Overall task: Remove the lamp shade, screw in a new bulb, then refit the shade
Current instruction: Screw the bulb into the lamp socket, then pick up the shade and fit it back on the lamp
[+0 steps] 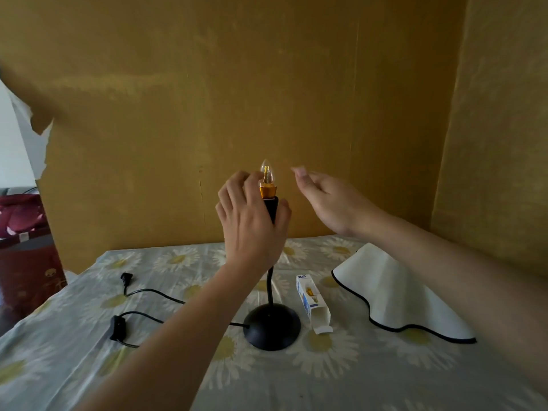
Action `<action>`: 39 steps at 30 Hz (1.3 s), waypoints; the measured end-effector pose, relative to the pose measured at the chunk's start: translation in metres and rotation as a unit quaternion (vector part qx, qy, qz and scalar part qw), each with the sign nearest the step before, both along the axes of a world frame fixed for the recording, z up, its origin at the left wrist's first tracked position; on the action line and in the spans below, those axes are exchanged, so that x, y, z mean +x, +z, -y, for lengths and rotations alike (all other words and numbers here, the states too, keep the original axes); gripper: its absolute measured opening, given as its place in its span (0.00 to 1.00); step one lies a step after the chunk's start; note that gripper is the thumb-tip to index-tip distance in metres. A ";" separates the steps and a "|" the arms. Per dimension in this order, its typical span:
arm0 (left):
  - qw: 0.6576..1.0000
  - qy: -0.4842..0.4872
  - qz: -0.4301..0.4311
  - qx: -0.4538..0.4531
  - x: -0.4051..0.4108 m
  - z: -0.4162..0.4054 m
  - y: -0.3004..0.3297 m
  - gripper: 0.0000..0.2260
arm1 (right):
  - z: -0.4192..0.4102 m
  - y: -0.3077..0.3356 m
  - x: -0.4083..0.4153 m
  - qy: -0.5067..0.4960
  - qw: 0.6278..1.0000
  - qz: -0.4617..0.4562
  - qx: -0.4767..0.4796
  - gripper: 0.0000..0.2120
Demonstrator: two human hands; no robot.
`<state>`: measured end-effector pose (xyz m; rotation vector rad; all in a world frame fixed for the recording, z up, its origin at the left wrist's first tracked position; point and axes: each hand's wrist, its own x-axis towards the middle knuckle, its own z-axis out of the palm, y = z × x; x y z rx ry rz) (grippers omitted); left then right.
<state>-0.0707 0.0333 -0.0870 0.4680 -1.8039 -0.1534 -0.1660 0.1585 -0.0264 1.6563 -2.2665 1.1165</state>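
The lamp stem (271,212) is gripped just below the socket by the left hand (252,221), evidently so that the lamp is kept steady, and the bulb (267,180) is seated upright in the socket directly above that hand. The right hand (326,197) is held open and empty just beside the bulb, apart from it. The shade (394,289) is laid aside on the surface (355,381), right of the base (271,326) and the opened bulb box (312,302), presumably awaiting refitting.

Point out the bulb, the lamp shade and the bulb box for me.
bulb (266,173): head view, clear glass tip.
lamp shade (394,289): head view, white outer surface.
bulb box (310,298): head view, printed side panel.
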 end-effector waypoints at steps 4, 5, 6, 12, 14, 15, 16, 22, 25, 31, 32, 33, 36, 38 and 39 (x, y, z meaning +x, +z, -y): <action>0.997 0.021 0.020 -0.078 0.001 -0.016 0.005 0.24 | -0.008 -0.007 -0.011 -0.024 0.999 -0.034 0.007 0.30; 0.996 0.020 0.027 -0.088 0.001 -0.019 0.006 0.24 | -0.010 -0.009 -0.014 -0.030 0.999 -0.042 0.007 0.31; 0.995 0.015 0.035 -0.097 0.001 -0.023 0.007 0.23 | -0.013 -0.011 -0.018 -0.038 0.998 -0.051 0.010 0.31; 0.987 -0.062 0.069 -0.130 -0.011 -0.045 0.001 0.24 | -0.029 -0.020 -0.043 -0.105 0.988 -0.110 0.037 0.33; 0.985 -0.086 0.076 -0.129 -0.018 -0.052 -0.005 0.25 | -0.036 -0.022 -0.051 -0.119 0.985 -0.120 0.045 0.33; 0.984 -0.093 0.082 -0.126 -0.022 -0.055 -0.008 0.25 | -0.039 -0.022 -0.055 -0.125 0.983 -0.123 0.046 0.34; 0.983 -0.100 0.089 -0.124 -0.026 -0.059 -0.012 0.25 | -0.042 -0.023 -0.058 -0.132 0.982 -0.125 0.045 0.34; 0.976 -0.125 0.136 -0.115 -0.054 -0.075 -0.035 0.27 | -0.066 -0.035 -0.079 -0.155 0.980 -0.120 0.044 0.36; 0.972 -0.138 0.161 -0.098 -0.069 -0.081 -0.046 0.28 | -0.080 -0.044 -0.092 -0.180 0.975 -0.111 0.064 0.37; 0.952 -0.137 0.267 -0.068 -0.102 -0.093 -0.069 0.35 | -0.112 -0.063 -0.118 -0.230 0.966 -0.084 0.080 0.34; 0.948 -0.139 0.282 -0.057 -0.108 -0.095 -0.074 0.36 | -0.117 -0.067 -0.122 -0.234 0.965 -0.076 0.089 0.35; 0.944 -0.143 0.294 -0.045 -0.112 -0.097 -0.078 0.37 | -0.122 -0.072 -0.126 -0.240 0.963 -0.067 0.099 0.37; 0.936 -0.157 0.313 -0.017 -0.123 -0.105 -0.090 0.37 | -0.136 -0.084 -0.137 -0.250 0.958 -0.041 0.130 0.41; 0.934 -0.152 0.322 -0.014 -0.129 -0.110 -0.097 0.36 | -0.143 -0.091 -0.143 -0.256 0.956 -0.029 0.143 0.44; 0.934 -0.145 0.326 -0.017 -0.132 -0.113 -0.100 0.36 | -0.147 -0.093 -0.146 -0.259 0.954 -0.024 0.149 0.45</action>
